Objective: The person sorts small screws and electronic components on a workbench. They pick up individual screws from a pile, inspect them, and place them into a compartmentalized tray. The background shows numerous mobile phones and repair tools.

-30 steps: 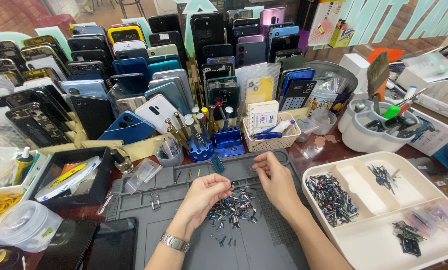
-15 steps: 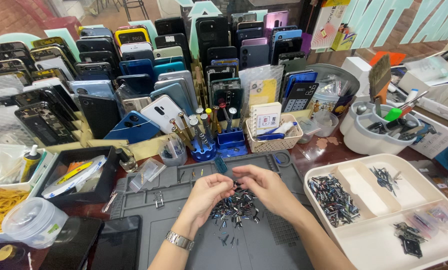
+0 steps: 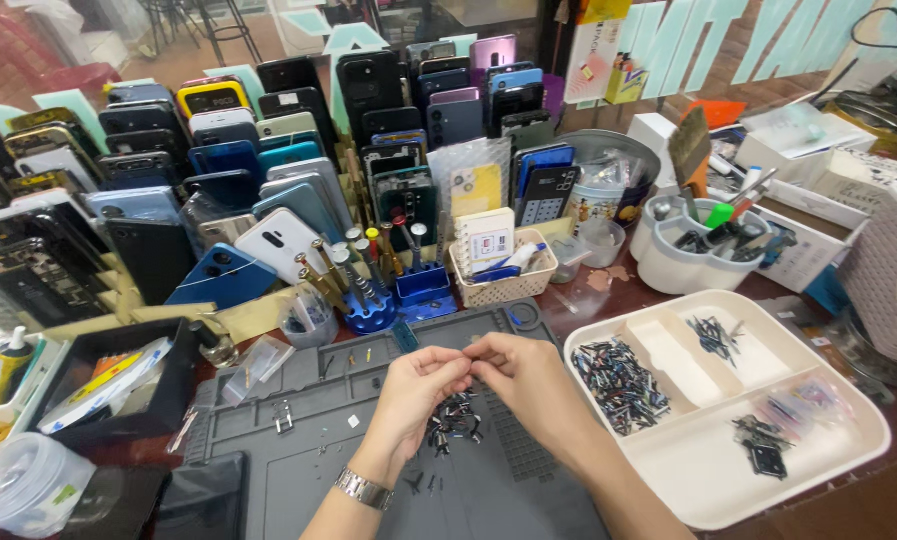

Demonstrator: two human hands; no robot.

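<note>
Pinching together above the grey work mat [image 3: 298,450], the left hand [image 3: 413,395] and right hand [image 3: 528,375] are meeting fingertip to fingertip; both are closing on something tiny, too small to identify. Just beneath the grip, a small pile of dark metal parts [image 3: 455,425] is lying loose. To the right of the hands, the white divided tray [image 3: 838,470] is already holding three sorted clusters, so sorting is looking partly done, with the pile remaining.

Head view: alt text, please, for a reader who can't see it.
Two hands, left and right, meet fingertip to fingertip over a pile of small dark parts on a grey mat. A white tray sits right, phones behind.
</note>
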